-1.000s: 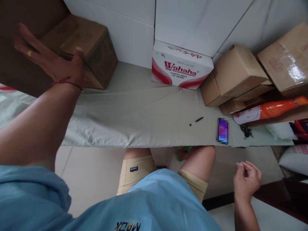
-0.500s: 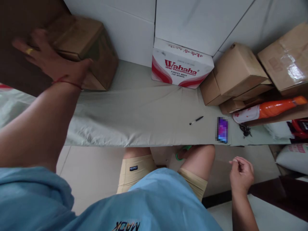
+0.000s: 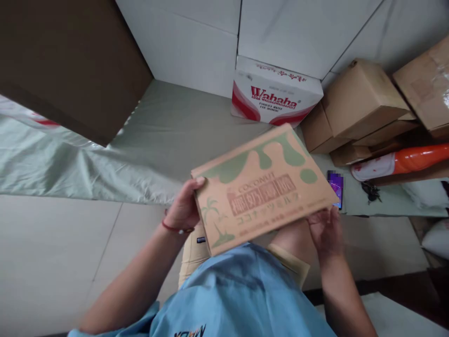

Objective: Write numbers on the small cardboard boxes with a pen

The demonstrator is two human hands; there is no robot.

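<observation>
A brown cardboard box (image 3: 261, 187) with green drips, a palm tree and the word COCONUT is held up, tilted, in front of my body. My left hand (image 3: 184, 206) grips its left side, thumb on the near face and the other fingers hidden behind. At the lower right corner, my right hand (image 3: 326, 229) holds the box from below, its fingers partly covered by the cardboard. A red string bracelet circles my left wrist. Past the box's right corner lies a phone (image 3: 337, 185) with a lit, blurred screen.
Against the wall stands a white and red Wahaba water carton (image 3: 273, 96). Brown cartons (image 3: 365, 103) are stacked at right, with an orange bottle (image 3: 421, 159) and keys (image 3: 371, 191) nearby. A large dark brown box (image 3: 70, 61) fills the upper left of the cloth-covered table (image 3: 136, 164).
The box has left its place beside the large dark box at left and is now before my body. My right hand has come up from below the table edge onto it.
</observation>
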